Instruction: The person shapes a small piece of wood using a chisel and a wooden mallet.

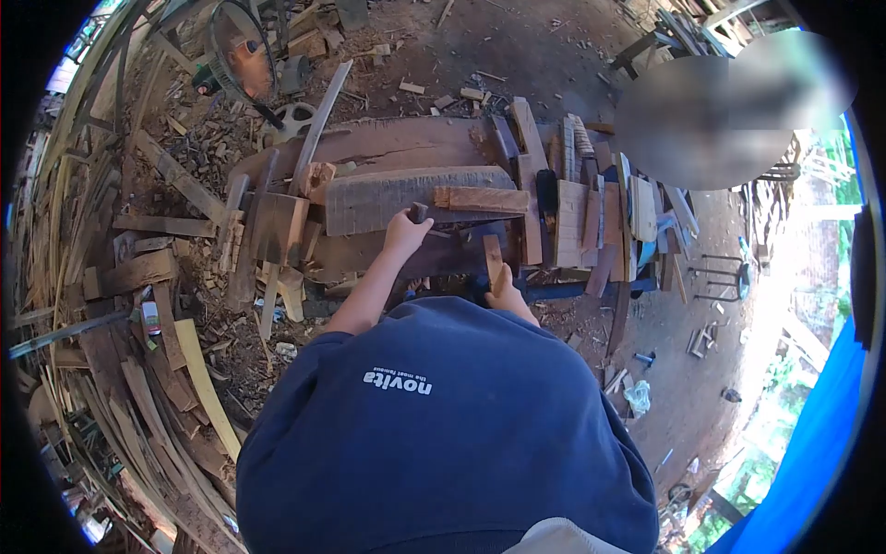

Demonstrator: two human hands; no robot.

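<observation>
My left hand (408, 231) is closed around a small dark block (418, 212) over the front edge of a grey, worn board (369, 201). To its right, my right hand (504, 292) grips a short brown wood piece (493, 254), whose far end points away from me. Beyond both hands a reddish-brown wood block (482, 199) lies across the right end of the grey board. A dark plank (360, 254) lies on the near side of the grey board, partly behind my left arm.
Many upright and leaning wood pieces (570, 222) are packed together at the right. More boards (277, 226) stand at the left. A fan (243, 55) is at the upper left, and scrap wood litters the ground. A blurred area covers the upper right.
</observation>
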